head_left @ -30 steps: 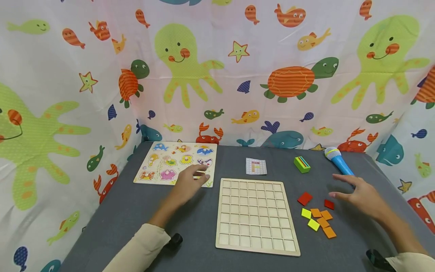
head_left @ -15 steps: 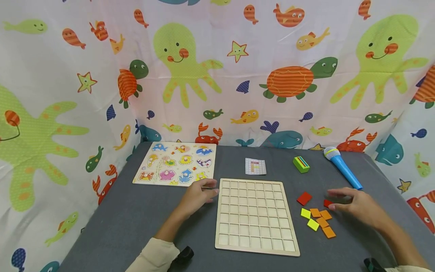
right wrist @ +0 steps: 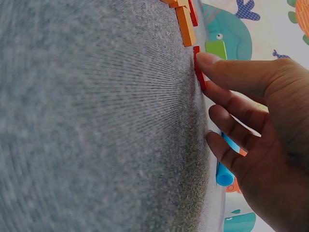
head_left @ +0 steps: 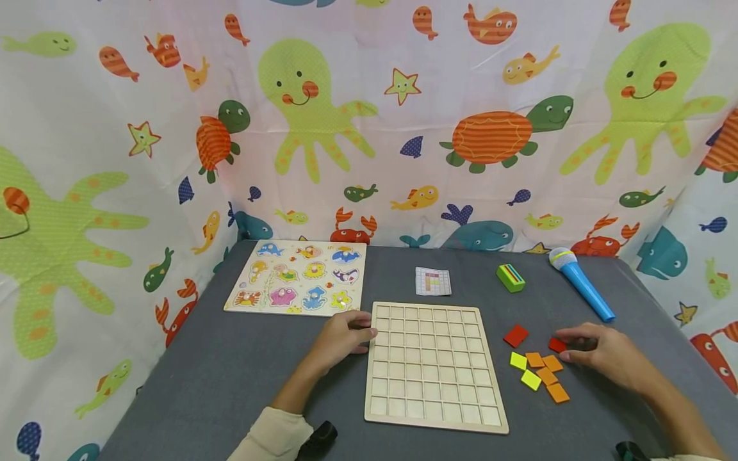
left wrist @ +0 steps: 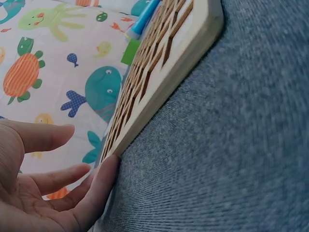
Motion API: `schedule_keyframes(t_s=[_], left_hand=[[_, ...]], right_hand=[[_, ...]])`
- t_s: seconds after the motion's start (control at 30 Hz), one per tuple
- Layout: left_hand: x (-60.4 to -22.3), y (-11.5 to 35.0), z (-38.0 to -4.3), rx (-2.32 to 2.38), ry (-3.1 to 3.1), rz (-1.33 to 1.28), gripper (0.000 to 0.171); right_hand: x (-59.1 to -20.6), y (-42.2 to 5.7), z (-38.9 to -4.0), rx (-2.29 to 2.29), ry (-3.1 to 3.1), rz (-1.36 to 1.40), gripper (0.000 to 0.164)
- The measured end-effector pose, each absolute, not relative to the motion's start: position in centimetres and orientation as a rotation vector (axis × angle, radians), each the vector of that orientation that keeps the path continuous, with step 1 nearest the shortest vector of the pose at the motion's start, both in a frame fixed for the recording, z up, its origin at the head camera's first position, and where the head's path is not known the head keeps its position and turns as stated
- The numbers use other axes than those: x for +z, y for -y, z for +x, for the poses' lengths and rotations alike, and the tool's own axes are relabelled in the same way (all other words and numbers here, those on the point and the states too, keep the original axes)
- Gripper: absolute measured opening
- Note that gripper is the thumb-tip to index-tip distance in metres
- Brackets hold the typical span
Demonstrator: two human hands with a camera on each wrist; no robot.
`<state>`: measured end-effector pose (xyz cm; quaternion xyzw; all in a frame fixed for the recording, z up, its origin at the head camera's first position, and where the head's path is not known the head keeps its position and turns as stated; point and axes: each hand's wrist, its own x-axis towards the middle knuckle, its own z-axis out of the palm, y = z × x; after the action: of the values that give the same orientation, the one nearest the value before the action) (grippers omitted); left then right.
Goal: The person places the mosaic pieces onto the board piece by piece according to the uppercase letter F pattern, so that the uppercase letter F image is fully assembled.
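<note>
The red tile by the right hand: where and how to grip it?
Probably by opposite edges of the red tile, pinched, with the right hand coming from the right: it looks thin and flat, and other tiles lie on its left and near sides.

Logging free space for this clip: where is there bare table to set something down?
Bare table lies left of the left hand, short of the picture puzzle, and between printed card and green block. Crowded: right of the gridded board, where red, orange and yellow tiles cluster by the right hand.

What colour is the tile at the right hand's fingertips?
The tile is red, clearest in the head view.
</note>
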<state>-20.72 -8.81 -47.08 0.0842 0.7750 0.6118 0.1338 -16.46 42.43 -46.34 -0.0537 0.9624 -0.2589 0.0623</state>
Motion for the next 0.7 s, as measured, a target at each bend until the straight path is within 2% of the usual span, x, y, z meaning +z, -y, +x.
schedule_keyframes(t_s=[0.33,0.7], left_hand=[[-47.31,8.78,-20.83,1.727,-2.267,0.236,0.053],[-47.50,8.67,-20.86,1.709,-2.265,0.219,0.054]], right_hand=[[-46.61,-42.52,-16.46,-0.773,-2.940,-0.215,0.036],[-46.49,-42.10,-16.45,-0.732,-2.954,-0.198,0.040]])
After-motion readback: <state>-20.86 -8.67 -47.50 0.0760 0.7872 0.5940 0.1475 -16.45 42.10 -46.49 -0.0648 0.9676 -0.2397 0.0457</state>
